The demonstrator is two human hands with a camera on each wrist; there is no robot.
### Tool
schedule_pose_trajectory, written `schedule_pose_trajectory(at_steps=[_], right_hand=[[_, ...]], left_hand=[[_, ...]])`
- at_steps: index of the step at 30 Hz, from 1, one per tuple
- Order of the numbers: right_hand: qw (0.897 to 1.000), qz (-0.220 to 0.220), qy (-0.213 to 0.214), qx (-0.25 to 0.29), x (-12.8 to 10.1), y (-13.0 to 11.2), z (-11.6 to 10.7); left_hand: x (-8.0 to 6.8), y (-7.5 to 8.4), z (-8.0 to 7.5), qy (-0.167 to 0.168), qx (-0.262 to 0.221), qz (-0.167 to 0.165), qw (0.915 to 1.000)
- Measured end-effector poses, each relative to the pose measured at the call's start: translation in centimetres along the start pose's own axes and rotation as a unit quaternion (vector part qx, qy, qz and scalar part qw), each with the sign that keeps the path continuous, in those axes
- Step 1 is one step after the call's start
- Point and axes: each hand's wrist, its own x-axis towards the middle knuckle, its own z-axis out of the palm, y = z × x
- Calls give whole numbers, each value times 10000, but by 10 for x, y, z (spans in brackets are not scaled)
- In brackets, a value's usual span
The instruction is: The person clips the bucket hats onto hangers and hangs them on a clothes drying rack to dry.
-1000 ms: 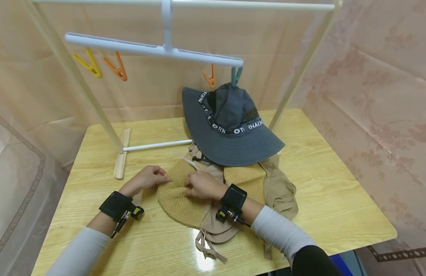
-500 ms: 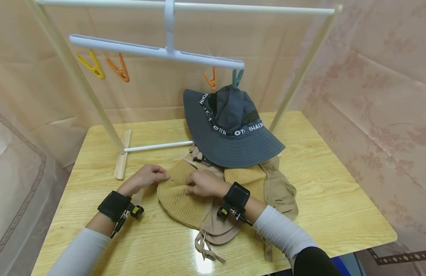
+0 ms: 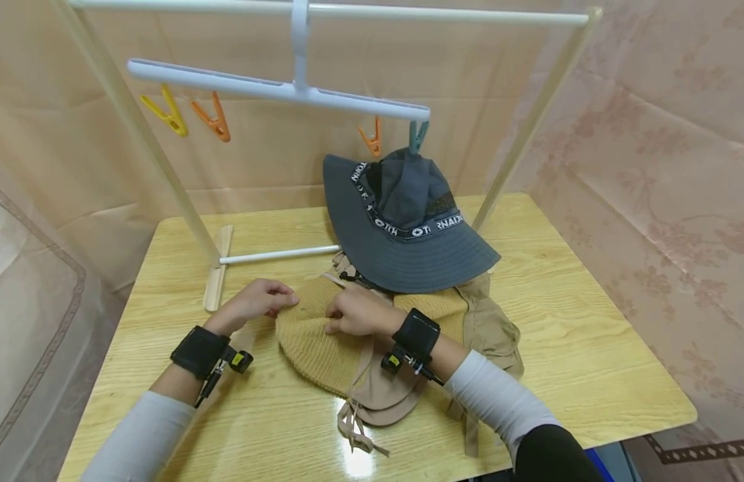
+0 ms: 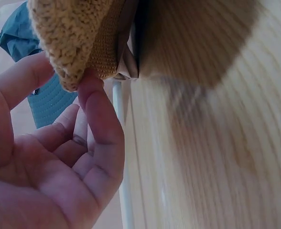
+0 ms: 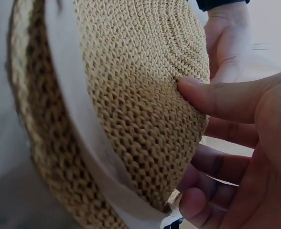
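Note:
A tan woven sun hat (image 3: 320, 358) with beige cloth trim and tie strings lies on the table. My left hand (image 3: 260, 301) pinches the left edge of its weave between thumb and finger; the left wrist view shows the woven edge (image 4: 73, 52) between those fingertips. My right hand (image 3: 360, 311) grips a fold of the same weave, its thumb pressed on the woven side (image 5: 140, 95) and the other fingers partly hidden behind. Behind the hands a dark grey bucket hat (image 3: 408, 251) hangs from a green clothespin (image 3: 417, 137), its brim overlapping the woven hat.
A white hanger (image 3: 300, 94) hangs from a rack with a top rail (image 3: 444, 15) and a low white bar (image 3: 278, 255). A yellow clothespin (image 3: 170, 115) and two orange ones are on it. A tan cloth and woven piece (image 3: 492, 338) lies to the right on the wooden table (image 3: 589, 375).
The whole view shifts slightly. Both hands keep their hold on the woven hat, and the right hand has moved up a little with its fold of weave.

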Motion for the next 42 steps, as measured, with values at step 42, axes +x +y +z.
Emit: schedule_pose_trajectory(at_steps=[42], right_hand=[[9891, 157, 640, 1314, 0, 0, -19]], left_hand=[[-12, -1, -7, -216, -2696, 119, 9627]])
